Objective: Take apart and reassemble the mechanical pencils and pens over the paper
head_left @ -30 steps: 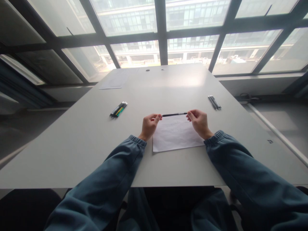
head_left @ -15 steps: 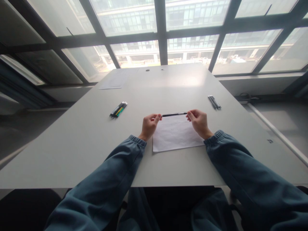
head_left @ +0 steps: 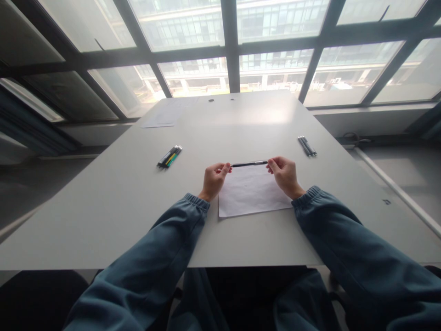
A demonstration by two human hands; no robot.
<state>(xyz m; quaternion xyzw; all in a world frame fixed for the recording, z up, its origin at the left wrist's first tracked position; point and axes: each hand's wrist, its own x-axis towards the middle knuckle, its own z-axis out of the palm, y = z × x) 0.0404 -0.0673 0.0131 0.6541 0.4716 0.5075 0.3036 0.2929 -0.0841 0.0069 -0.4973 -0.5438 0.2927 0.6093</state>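
Observation:
Between my two hands a black pen (head_left: pixel 246 164) is held level, its clip showing toward the right end. My left hand (head_left: pixel 215 178) pinches the left tip, and my right hand (head_left: pixel 283 174) pinches the right end; the fingertips cover both ends. Below the pen lies a slightly wrinkled white sheet of paper (head_left: pixel 254 195), its far corners partly behind my hands. To the left a bundle of several pens (head_left: pixel 169 157), mostly black with yellow and green among them, rests on the table. Over on the right lies a smaller group of dark pens (head_left: pixel 307 146).
All this stands on a white table (head_left: pixel 113 216). Another paper sheet (head_left: pixel 159 117) lies at its far left, and a small dark round thing (head_left: pixel 211 100) sits near the far edge. A small dark mark (head_left: pixel 386 202) shows at the right. Large windows (head_left: pixel 193 76) rise behind.

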